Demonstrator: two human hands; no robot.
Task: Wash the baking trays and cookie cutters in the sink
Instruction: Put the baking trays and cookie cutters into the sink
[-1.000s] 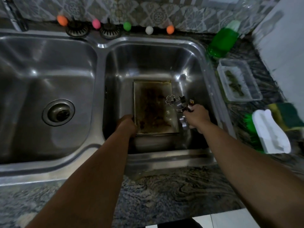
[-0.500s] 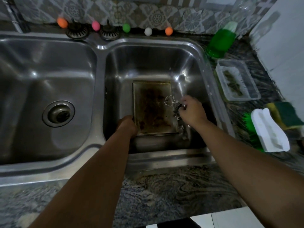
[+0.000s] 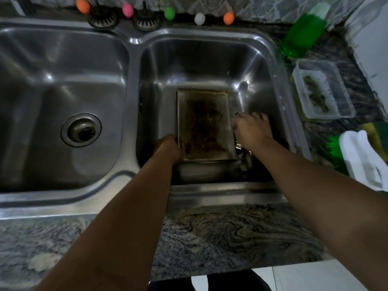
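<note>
A rectangular baking tray (image 3: 202,127) with dark burnt residue lies in the right basin (image 3: 210,34) of the steel sink. It rests on a second metal tray (image 3: 199,172), of which only the near rim shows. My left hand (image 3: 168,148) grips the top tray's near-left corner. My right hand (image 3: 251,131) is low in the basin, just right of the tray, with its fingers curled down over metal cookie cutters. More cookie cutters (image 3: 242,158) lie on the basin floor under my wrist, mostly hidden.
The left basin has an open drain (image 3: 81,130). On the counter to the right are a green soap bottle (image 3: 302,34), a clear plastic container (image 3: 323,91), a white brush with green bristles (image 3: 361,158) and a sponge (image 3: 378,139). Two strainers (image 3: 144,19) sit on the back ledge.
My right hand has come down from above the tray's right edge, cookie cutters in it, to the basin floor beside the tray. My left hand has stayed on the tray's corner.
</note>
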